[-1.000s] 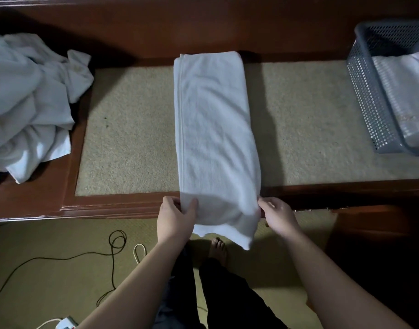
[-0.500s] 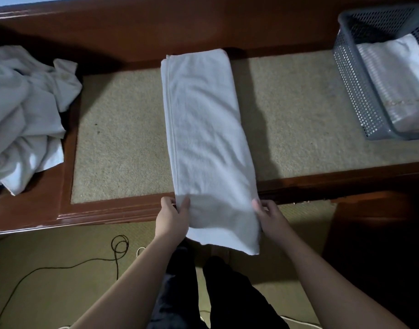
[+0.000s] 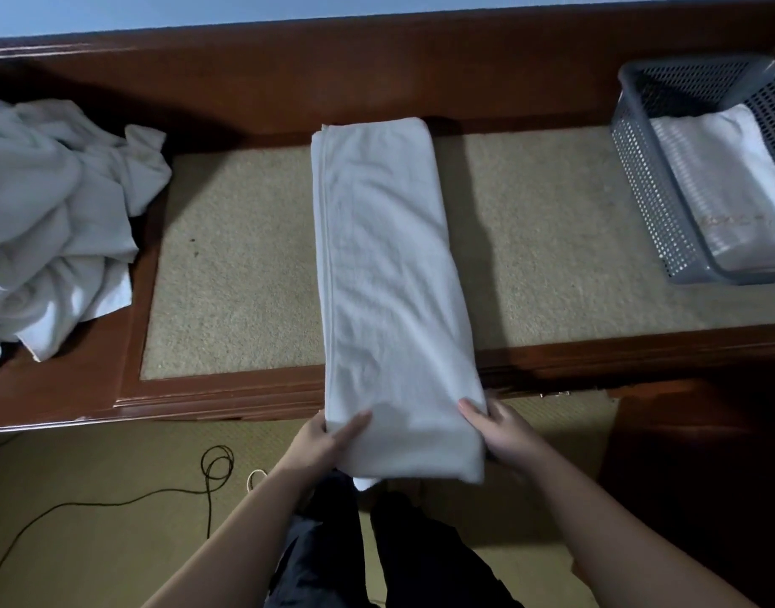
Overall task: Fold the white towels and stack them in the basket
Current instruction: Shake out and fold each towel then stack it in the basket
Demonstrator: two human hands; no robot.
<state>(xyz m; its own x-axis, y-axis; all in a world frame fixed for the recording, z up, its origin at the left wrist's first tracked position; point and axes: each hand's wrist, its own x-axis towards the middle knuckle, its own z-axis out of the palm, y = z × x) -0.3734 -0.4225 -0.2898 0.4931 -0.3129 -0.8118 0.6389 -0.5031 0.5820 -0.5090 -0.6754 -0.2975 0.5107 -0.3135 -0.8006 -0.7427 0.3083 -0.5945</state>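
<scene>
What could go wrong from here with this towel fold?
1. The towel overhangs the bench edge at its near end, where the left hand and right hand pinch it; a loose layer could droop and spoil the next fold.
2. The basket already holds a folded towel, so a folded bundle that is too long may not lie flat on it.

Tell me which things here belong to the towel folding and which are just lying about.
Job: long folded towel, held by left hand and right hand; unfolded towel pile; grey basket holding a folded towel.
Lying about: black cable on the floor.
</scene>
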